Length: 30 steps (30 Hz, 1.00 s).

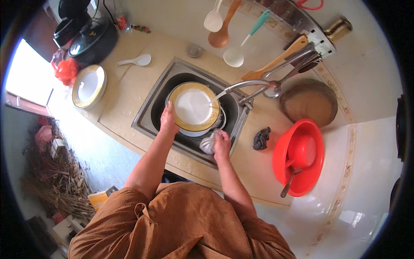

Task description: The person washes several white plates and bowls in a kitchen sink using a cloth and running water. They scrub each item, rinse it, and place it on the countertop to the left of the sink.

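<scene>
My left hand (169, 119) grips the left rim of a white plate with a yellow patterned border (194, 106), above the sink basin. Water runs from the curved metal faucet (247, 83) onto the plate's right part. Bunched in my right hand (222, 144) is a pale wet cloth (208, 144), just below and right of the plate. More white dishware shows partly under the plate inside the stainless steel sink (147, 97); the plate hides most of it.
Stacked yellow-rimmed plates (89, 86) and a white spoon (136, 60) lie left on the counter. To the right are a dark scouring pad (261, 138) and a red basin (280, 155) holding a red container. Spoons and spatulas (278, 58) hang behind.
</scene>
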Each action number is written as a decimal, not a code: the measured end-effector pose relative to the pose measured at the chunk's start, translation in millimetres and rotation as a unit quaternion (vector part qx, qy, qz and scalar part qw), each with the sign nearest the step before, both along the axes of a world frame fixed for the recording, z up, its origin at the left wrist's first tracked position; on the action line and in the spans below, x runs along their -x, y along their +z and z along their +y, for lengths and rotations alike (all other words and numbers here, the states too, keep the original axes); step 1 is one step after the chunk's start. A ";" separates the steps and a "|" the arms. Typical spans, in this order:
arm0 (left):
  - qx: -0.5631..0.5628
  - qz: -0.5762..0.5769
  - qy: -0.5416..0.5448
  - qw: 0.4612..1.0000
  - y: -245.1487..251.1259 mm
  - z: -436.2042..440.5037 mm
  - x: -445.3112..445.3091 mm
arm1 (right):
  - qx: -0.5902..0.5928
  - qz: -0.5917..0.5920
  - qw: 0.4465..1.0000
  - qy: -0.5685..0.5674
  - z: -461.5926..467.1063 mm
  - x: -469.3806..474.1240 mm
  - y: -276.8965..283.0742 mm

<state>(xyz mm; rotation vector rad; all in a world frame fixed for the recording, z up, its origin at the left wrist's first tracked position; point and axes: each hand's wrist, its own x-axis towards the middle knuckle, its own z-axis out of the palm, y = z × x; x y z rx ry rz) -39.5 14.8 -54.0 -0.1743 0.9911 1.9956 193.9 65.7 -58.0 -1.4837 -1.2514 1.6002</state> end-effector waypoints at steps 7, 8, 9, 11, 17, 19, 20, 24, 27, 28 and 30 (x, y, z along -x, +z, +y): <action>0.032 -0.097 -0.101 0.990 -7.0 -7.0 -10.6 | 0.106 0.270 0.941 0.175 53.4 -16.5 57.4; 0.044 -0.089 -0.101 0.990 -10.8 -5.2 -11.9 | 0.107 0.233 0.948 0.190 56.9 -14.5 67.4; 0.078 -0.078 -0.103 0.989 -14.5 -2.1 -13.7 | 0.118 0.200 0.957 0.172 58.5 -13.1 75.7; 0.147 -0.058 -0.108 0.981 -19.0 5.1 -15.4 | 0.114 0.171 0.962 0.177 60.9 -9.1 87.8; 0.466 0.478 -0.127 0.733 18.0 22.8 -44.6 | -0.104 0.023 0.982 0.158 52.8 10.3 104.4; 0.286 0.420 -0.146 0.849 46.8 37.0 -52.5 | -0.265 -0.073 0.938 0.210 44.0 17.2 113.7; 0.170 0.206 -0.137 0.954 60.1 42.1 -55.6 | -0.424 -0.148 0.863 0.234 39.2 18.9 119.5; 0.015 -0.037 -0.164 0.986 86.1 48.7 -50.1 | -0.507 -0.253 0.768 0.299 6.6 33.6 127.7; -0.097 -0.101 -0.184 0.973 74.0 35.3 -46.0 | -0.493 -0.212 0.777 0.329 -1.5 37.5 123.6; -0.137 -0.107 -0.198 0.965 67.4 29.1 -45.3 | -0.444 -0.135 0.823 0.327 -1.2 38.8 120.8; -0.190 -0.101 -0.215 0.953 57.0 23.4 -49.1 | -0.425 -0.044 0.863 0.269 4.5 44.2 115.1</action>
